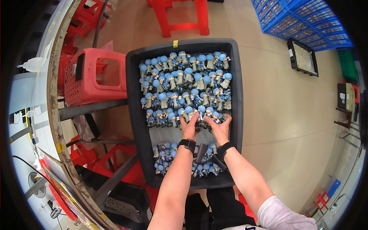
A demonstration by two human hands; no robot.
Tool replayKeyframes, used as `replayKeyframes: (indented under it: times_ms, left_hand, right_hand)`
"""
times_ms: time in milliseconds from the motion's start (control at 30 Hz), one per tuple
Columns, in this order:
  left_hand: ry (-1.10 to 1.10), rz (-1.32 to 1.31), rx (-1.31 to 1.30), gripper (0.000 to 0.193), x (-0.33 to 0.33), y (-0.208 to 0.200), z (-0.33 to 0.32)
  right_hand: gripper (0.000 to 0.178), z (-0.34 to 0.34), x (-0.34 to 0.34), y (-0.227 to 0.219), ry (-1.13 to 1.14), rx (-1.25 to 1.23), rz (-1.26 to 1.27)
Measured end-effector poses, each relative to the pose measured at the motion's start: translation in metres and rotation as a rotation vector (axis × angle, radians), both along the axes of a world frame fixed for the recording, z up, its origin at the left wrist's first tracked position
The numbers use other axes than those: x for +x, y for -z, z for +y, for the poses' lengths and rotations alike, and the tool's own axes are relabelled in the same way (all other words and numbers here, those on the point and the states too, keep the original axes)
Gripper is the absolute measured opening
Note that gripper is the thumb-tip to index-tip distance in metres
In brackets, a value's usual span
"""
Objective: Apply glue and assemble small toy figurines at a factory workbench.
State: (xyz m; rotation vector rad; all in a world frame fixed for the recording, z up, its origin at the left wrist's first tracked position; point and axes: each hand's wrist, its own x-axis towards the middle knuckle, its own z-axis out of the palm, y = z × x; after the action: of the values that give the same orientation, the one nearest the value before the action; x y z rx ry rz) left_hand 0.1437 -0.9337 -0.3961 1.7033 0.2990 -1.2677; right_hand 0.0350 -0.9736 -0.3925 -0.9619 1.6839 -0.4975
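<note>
- The left hand [189, 128] reaches into a dark grey tray [134, 115], fingers curled round small blue-haired figurines [199, 111] at the near edge of the big cluster.
- The right hand [220, 128] lies just beside it to the right, fingers likewise closed on figurines of the same row; how many each hand holds cannot be told.
- Both wrists wear black bands [187, 144].
- The figurines fill the far half of the tray in packed rows; a smaller group [165, 159] lies at the near end, with a bare strip of tray floor between.
- A red plastic stool [96, 76] stands left of the tray, another red stool [184, 15] at the far side.
- Blue crates [303, 21] sit far right on the beige floor.
</note>
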Motion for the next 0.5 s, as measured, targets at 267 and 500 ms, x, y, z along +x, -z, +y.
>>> replayKeyframes:
  times_ms: [267, 500]
  left_hand:
    - [-0.019, 0.075, -0.117, 0.04, -0.003, -0.005, 0.008]
    - [0.013, 0.048, -0.129, 0.039, -0.018, -0.019, 0.019]
  right_hand:
    - [0.077, 0.006, -0.007, 0.001, -0.063, 0.047, -0.106]
    - [0.07, 0.021, -0.017, -0.017, -0.015, -0.011, -0.152]
